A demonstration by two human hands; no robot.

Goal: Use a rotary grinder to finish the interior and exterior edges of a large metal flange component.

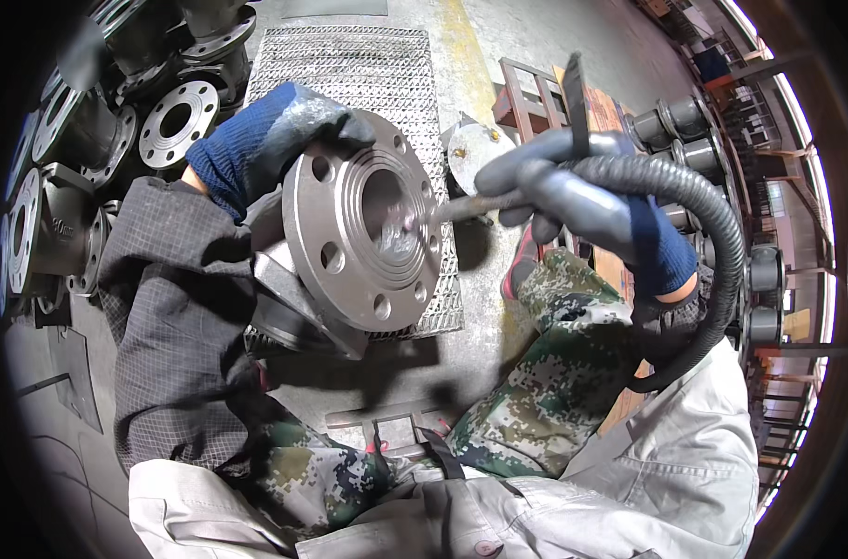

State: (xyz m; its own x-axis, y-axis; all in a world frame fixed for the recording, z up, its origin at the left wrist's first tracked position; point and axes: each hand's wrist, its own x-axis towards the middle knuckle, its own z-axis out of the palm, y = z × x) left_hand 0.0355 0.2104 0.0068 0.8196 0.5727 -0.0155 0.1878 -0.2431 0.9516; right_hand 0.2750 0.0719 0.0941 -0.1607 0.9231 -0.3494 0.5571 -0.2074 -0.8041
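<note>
A grey flanged valve body (335, 200) is tilted in front of me, its round face with bolt holes and concentric grooves turned toward the right. My left hand (303, 130), in a blue and grey coated glove, is closed over the upper rim of the flange. In my right hand (573, 191), gloved the same way, is what looks like a flexible-shaft grinder (484, 205) with a ribbed black hose (712, 214). Its slim front end reaches into the bore, where the blurred tip is hard to make out. A dark flat bar (576, 102) rises by my right hand.
Flanged castings (177, 126) are stacked at the left. A perforated metal mat (349, 61) lies on the floor beyond the valve body. A round pale plate (480, 158) stands behind the grinder. More dark flanged parts (685, 121) sit on the right, beside a wooden pallet (591, 98).
</note>
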